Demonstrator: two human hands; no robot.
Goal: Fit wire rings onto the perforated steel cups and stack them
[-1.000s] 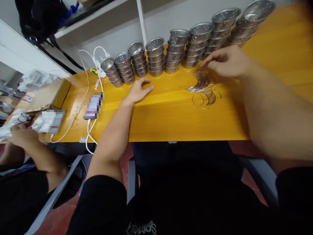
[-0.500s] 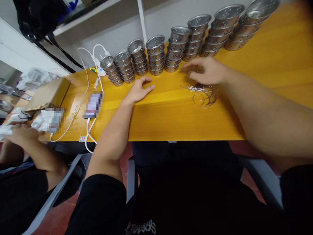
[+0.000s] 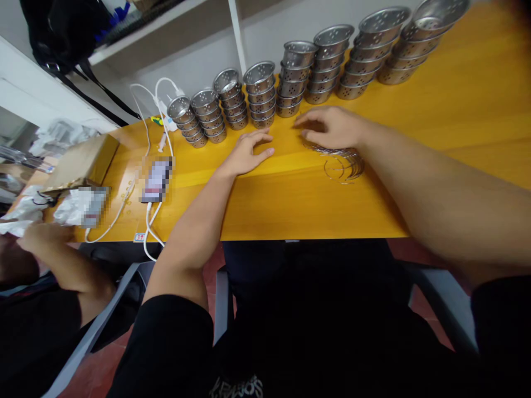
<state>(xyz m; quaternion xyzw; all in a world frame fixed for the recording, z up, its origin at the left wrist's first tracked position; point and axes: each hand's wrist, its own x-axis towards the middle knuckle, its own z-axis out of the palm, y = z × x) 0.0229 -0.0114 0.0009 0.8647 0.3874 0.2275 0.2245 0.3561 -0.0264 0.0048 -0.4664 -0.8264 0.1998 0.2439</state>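
Note:
Several stacks of perforated metal cups stand in a row along the back of the table. My left hand (image 3: pixel 248 155) is open, fingers and thumb apart, in front of a middle stack of cups (image 3: pixel 260 95). To its right my right hand (image 3: pixel 334 128) is open too, its fingers curved toward the left and nothing visible between them. Ahead of those fingers is another stack of cups (image 3: pixel 291 87). Thin curved metal wires (image 3: pixel 345 168) lie on the table just below my right hand, which hides part of them.
On the yellow table (image 3: pixel 286 210) at left lie a phone (image 3: pixel 156 179) with white cables, a small syringe (image 3: pixel 162 142) and a cardboard box (image 3: pixel 83 163). A co-worker's hand (image 3: pixel 43 239) is at far left. A shelf (image 3: pixel 153 33) runs behind.
My right hand has moved left, toward the middle stacks. My left hand has shifted slightly right, closing the gap between the hands. The view has shifted a little.

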